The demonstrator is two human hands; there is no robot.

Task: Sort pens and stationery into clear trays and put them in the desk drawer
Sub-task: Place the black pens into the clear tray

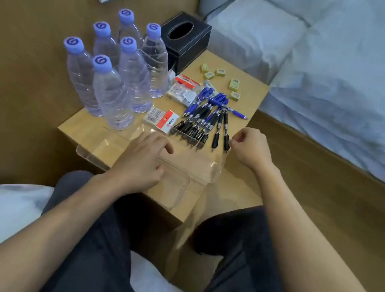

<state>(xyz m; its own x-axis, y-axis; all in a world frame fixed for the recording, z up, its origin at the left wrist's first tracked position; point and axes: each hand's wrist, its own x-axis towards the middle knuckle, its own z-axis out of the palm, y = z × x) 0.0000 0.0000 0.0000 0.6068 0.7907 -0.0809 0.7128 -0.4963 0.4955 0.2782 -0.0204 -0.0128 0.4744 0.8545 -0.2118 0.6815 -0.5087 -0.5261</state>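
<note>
A pile of blue and black pens [202, 115] lies in the middle of the small wooden table [251, 80], and two black pens [221, 131] sit at its right side. Clear trays [191, 165] stand along the table's front edge, and a smaller clear tray [177, 190] sits nearest me. My left hand [143, 161] rests on the clear trays with its fingers spread. My right hand [251, 148] hovers just right of the two black pens, fingers curled, with nothing visible between them. White eraser boxes [163, 120], plastic packets [184, 92] and small yellow boxes [234, 84] lie around the pens.
Several water bottles [111, 81] with blue caps crowd the table's left half. A black tissue box [188, 40] stands at the back. A bed with white sheets [342, 79] runs along the right. My knees sit below the table's front edge.
</note>
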